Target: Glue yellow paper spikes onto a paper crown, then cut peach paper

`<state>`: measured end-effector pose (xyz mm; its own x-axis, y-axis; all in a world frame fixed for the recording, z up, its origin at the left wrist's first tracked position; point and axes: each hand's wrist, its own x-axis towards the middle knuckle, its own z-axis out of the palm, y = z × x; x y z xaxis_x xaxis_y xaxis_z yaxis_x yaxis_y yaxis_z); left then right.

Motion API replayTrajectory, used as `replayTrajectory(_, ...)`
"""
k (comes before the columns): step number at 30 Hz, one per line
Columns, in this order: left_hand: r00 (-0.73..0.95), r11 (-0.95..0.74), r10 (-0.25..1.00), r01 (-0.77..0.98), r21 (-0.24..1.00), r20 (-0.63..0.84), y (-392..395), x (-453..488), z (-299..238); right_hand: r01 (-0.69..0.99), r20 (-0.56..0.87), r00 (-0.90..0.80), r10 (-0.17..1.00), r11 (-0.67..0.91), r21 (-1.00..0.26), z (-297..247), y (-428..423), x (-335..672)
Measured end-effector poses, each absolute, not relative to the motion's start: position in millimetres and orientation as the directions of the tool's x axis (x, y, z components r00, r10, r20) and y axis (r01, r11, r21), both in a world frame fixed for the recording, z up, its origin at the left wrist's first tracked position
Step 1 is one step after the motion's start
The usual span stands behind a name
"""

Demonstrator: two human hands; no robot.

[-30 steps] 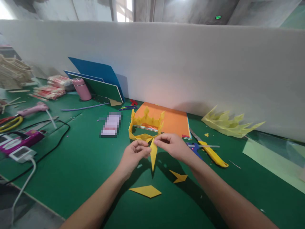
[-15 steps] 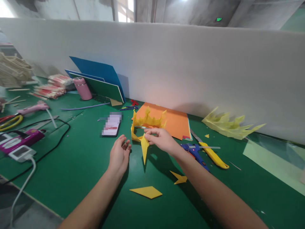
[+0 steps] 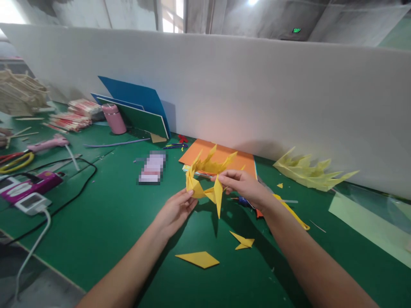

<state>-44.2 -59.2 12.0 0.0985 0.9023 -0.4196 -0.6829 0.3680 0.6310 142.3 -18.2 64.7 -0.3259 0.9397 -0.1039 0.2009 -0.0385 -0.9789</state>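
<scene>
A spiky yellow paper ring [image 3: 205, 171] is lifted a little above the green table [image 3: 105, 222]. My right hand [image 3: 244, 186] pinches its near edge, where one long yellow point hangs down. From the lower left, my left hand [image 3: 175, 210] touches the ring's near left side with its fingers stretched out under it. Two loose yellow paper cut-outs lie in front of me: a flat diamond [image 3: 197, 259] and a small folded point [image 3: 243, 241].
Orange card sheets [image 3: 237, 160] lie behind the ring. A blue glue gun and yellow knife [image 3: 289, 209] sit right of my hand; a phone [image 3: 150, 167], pink bottle [image 3: 114, 118], blue boards, cables and a power strip [image 3: 27, 192] are to the left. Pale yellow spiky paper [image 3: 310, 173] rests by the white wall.
The paper ring has been lifted off the table and turned. My left hand, which had let go and lay open on the table, has come back against the ring's left side.
</scene>
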Motion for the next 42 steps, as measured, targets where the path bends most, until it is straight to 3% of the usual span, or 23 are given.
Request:
replayTrajectory(6, 0.143, 0.404, 0.896, -0.653, 0.641, -0.419, -61, -45, 11, 0.031, 0.132, -0.147, 0.98, 0.138, -0.99, 71, -23, 144)
replayTrajectory(11, 0.214, 0.412, 0.908, -0.615, 0.673, -0.36, -64, -39, 8, 0.142, 0.31, 0.044, 0.95, 0.302, -0.943, 75, -20, 142)
replayTrajectory(17, 0.208, 0.421, 0.904, -0.578, 0.699, -0.372, -64, -37, 4, 0.22, 0.395, 0.144, 0.907, 0.36, -0.907, 67, -17, 135)
replayTrajectory(22, 0.191, 0.421, 0.902, -0.58, 0.697, -0.387, -64, -36, 2, 0.232, 0.408, 0.154, 0.9, 0.368, -0.9, 68, -16, 132)
replayTrajectory(32, 0.209, 0.424, 0.903, -0.568, 0.706, -0.375, -66, -33, 6, 0.443, 0.397, -0.036, 0.917, 0.371, -0.816, 59, -21, 119)
replayTrajectory(42, 0.203, 0.435, 0.897, -0.563, 0.703, -0.393, -67, -32, 7, 0.476, 0.411, -0.074, 0.908, 0.395, -0.786, 59, -23, 114)
